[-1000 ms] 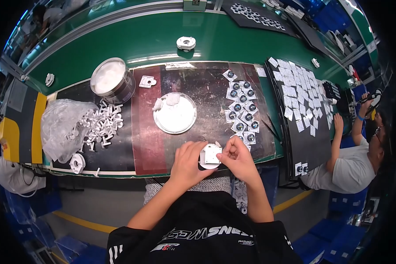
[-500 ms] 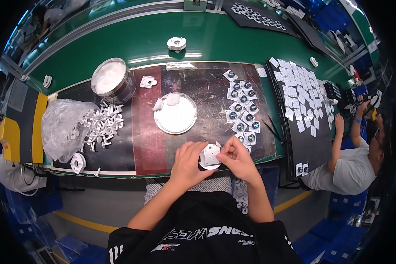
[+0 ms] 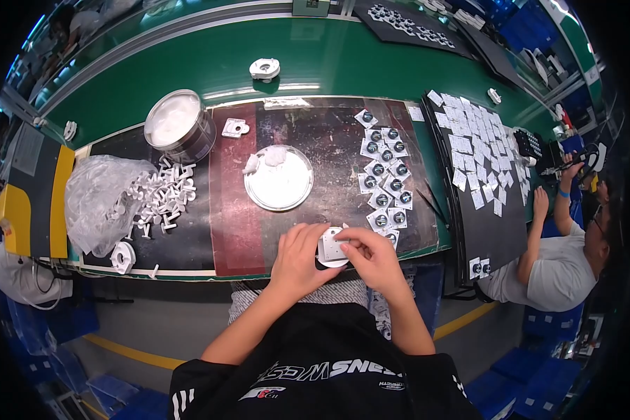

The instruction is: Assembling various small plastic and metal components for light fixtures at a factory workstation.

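Near the table's front edge, my left hand (image 3: pixel 302 260) grips a white round plastic housing (image 3: pixel 332 248) by its left side and lower rim. Its flat face, with several small holes, points up. Over the housing's right side, my right hand (image 3: pixel 372 259) has thumb and forefinger pinched together close to the face. Whatever small thing sits between those fingertips is too tiny to make out. Just beyond both hands lies a round clear dish (image 3: pixel 280 198) with white paste and some lumps. To the right, several white square pieces with dark round centres (image 3: pixel 378 170) lie in rows.
At left stand a tub of white paste (image 3: pixel 182 129), a plastic bag (image 3: pixel 98 203) and a pile of white plastic pegs (image 3: pixel 164 196). A black board (image 3: pixel 486 238) bears white cards at right, beside a co-worker (image 3: pixel 560 259). A green belt (image 3: pixel 371 66) runs behind, carrying white housings.
My right fingertips have shifted over the housing's face, and the hand has turned slightly. My left hand keeps its hold. White parts on the green belt have moved left.
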Available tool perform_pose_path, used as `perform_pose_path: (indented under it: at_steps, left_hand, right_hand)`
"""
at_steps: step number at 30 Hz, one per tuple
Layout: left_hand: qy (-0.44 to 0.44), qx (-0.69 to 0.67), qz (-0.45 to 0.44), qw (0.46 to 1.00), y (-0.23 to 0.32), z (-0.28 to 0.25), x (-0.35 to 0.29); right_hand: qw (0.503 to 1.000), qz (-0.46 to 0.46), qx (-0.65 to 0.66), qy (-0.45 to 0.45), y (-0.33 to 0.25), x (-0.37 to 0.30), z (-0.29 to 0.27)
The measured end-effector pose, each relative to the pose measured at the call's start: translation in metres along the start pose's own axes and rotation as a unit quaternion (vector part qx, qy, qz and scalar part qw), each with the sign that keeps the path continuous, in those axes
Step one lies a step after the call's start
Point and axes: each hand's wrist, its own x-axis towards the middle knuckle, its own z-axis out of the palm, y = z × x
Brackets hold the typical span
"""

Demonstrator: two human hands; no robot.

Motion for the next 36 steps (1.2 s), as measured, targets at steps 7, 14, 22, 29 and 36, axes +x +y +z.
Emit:
perform_pose_path:
  at_steps: [7, 14, 22, 29, 36]
  left_hand:
    - [0.013, 0.006, 0.004, 1.0, 0.0, 0.001, -0.003]
    - [0.017, -0.003, -0.003, 1.0, 0.0, 0.002, -0.005]
    - [0.003, -0.016, 0.01, 1.0, -0.001, -0.004, 0.003]
    - [0.03, -0.034, 0.062, 0.997, -0.005, -0.004, -0.004]
    - [-0.004, -0.015, 0.079, 0.997, -0.005, -0.012, -0.004]
  right_hand:
    - [0.984, -0.109, -0.127, 0.057, -0.003, -0.008, 0.006]
    - [0.919, -0.261, -0.251, 0.156, 0.009, -0.009, 0.016]
    - [0.893, -0.291, -0.31, 0.15, 0.002, -0.004, 0.01]
    - [0.937, -0.238, -0.195, 0.168, 0.009, 0.001, 0.013]
    - [0.902, -0.372, -0.2, 0.092, -0.089, 0.105, 0.006]
